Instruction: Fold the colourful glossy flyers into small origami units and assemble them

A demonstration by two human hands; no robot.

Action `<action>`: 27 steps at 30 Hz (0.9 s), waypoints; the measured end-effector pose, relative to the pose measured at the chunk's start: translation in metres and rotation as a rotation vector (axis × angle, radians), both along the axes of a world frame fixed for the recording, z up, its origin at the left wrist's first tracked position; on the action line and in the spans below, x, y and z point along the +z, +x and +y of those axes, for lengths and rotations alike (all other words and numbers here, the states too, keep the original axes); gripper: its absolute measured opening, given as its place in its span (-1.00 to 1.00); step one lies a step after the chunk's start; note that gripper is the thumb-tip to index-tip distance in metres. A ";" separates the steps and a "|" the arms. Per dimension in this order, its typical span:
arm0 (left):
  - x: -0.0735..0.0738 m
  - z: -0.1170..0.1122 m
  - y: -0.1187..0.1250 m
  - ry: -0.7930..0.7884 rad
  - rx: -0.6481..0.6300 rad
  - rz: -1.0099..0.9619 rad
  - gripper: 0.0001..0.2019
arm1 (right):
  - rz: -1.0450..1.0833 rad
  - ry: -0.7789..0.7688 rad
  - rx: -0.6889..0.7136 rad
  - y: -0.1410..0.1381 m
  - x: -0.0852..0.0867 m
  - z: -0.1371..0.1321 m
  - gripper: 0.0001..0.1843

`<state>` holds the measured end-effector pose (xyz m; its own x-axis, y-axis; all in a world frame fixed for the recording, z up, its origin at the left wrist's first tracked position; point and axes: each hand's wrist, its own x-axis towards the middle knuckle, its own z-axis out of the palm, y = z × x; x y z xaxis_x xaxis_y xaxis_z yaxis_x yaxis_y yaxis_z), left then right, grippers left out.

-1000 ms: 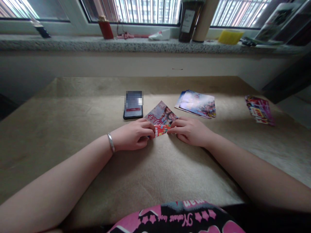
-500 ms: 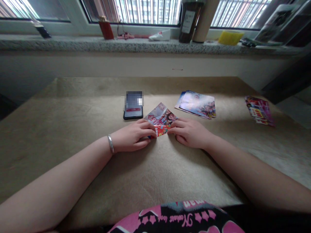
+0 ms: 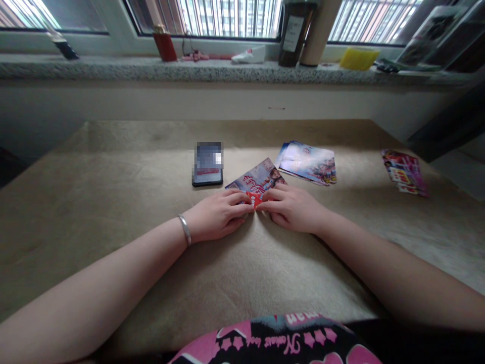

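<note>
A printed sheet of paper lies on the table in front of me, its near edge folded over so that a red printed underside shows between my fingers. My left hand, with a silver bangle at the wrist, presses its fingertips on the left part of the fold. Close beside it, my right hand has its fingers bent down on the right part of the fold. The fingertips of both hands nearly meet at the red patch. My palms and fingers hide the lower corners of the sheet.
Behind my left hand lies a phone with a blurred screen. A stack of printed sheets rests behind my right hand, and several colourful folded papers lie far right. Bottles and small items stand on the stone windowsill.
The sheet has turned, its top corner shifting right. My left hand has slid right, closer to my right hand, and less of the red fold shows.
</note>
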<state>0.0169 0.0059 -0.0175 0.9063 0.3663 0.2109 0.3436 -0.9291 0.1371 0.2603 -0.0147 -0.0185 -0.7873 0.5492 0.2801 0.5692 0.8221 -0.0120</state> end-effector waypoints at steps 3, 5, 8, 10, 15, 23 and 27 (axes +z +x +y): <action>0.002 0.001 -0.001 -0.042 -0.006 -0.012 -0.72 | -0.016 -0.004 0.007 0.003 0.001 0.001 -0.68; 0.003 0.002 -0.002 -0.073 -0.023 -0.015 -0.73 | -0.022 -0.024 0.019 0.007 0.001 0.002 -0.68; 0.002 0.005 -0.005 -0.116 -0.041 -0.025 -0.74 | -0.016 -0.058 0.027 0.014 0.001 0.004 -0.68; 0.002 0.006 -0.006 -0.140 -0.043 -0.029 -0.74 | 0.010 -0.074 0.026 0.018 0.002 0.004 -0.68; 0.001 0.007 -0.008 -0.210 -0.031 -0.045 -0.75 | 0.060 -0.103 0.022 0.025 0.005 0.005 -0.67; 0.000 0.011 -0.010 -0.295 -0.039 -0.073 -0.76 | 0.062 -0.141 -0.025 0.038 0.008 0.007 -0.65; -0.001 0.012 -0.011 -0.309 -0.045 -0.094 -0.76 | 0.049 -0.181 -0.057 0.047 0.011 0.009 -0.64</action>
<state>0.0061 0.0183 -0.0181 0.9047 0.3864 0.1794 0.2761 -0.8525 0.4439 0.3072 -0.0061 -0.0078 -0.7416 0.6371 0.2100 0.6096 0.7707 -0.1856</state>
